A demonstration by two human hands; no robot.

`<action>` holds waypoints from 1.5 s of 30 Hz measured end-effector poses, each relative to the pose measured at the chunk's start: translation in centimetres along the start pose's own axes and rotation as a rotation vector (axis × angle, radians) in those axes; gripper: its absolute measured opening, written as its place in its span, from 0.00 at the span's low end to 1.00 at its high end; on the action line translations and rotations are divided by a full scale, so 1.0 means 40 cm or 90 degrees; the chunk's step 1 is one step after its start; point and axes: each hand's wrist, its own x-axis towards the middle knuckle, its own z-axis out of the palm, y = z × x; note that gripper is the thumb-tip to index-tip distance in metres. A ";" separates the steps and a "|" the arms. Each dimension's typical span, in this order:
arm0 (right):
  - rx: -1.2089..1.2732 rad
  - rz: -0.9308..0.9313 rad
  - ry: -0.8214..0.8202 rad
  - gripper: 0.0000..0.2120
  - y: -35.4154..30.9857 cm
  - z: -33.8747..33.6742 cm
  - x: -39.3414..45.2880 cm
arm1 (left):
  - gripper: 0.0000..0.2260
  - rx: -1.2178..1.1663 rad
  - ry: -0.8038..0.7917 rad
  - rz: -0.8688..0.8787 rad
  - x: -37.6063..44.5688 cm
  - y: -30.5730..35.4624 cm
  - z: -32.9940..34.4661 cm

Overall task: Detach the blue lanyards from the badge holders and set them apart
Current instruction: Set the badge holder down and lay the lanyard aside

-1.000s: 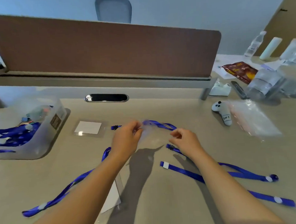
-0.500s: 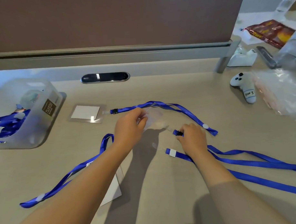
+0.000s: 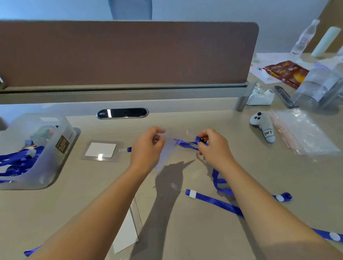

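My left hand (image 3: 148, 148) pinches a clear badge holder (image 3: 167, 151) lifted above the desk. My right hand (image 3: 214, 146) grips the black clip (image 3: 202, 140) of a blue lanyard (image 3: 186, 143) beside the holder; its strap hangs down under my right wrist. Another badge holder with a white card (image 3: 100, 150) lies flat to the left, a lanyard clip at its right edge. A third holder with a card (image 3: 127, 228) lies under my left forearm. One more blue lanyard (image 3: 214, 201) stretches across the desk to the lower right.
A translucent bin (image 3: 51, 163) at the left holds several blue lanyards. A white controller (image 3: 263, 126) and a clear plastic bag (image 3: 303, 133) lie at the right. Bottles, a snack packet and clutter sit at the far right. A brown partition (image 3: 125, 53) closes the back.
Both hands have lifted the clear holder and the lanyard clip off the desk. My right hand now holds the clip up beside the holder, and the strap has bunched under my wrist.
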 end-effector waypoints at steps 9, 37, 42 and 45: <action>-0.022 -0.134 0.080 0.09 -0.128 -0.080 -0.034 | 0.06 -0.026 0.029 0.055 -0.002 0.114 -0.054; 0.139 -0.160 0.097 0.11 -0.208 -0.048 -0.056 | 0.14 -0.018 0.045 0.103 -0.047 0.121 -0.093; 0.235 -0.110 0.040 0.09 -0.222 -0.039 -0.055 | 0.14 -0.054 0.017 0.100 -0.048 0.121 -0.105; 0.307 -0.071 -0.005 0.10 -0.229 -0.038 -0.060 | 0.16 -0.106 -0.030 0.075 -0.047 0.119 -0.114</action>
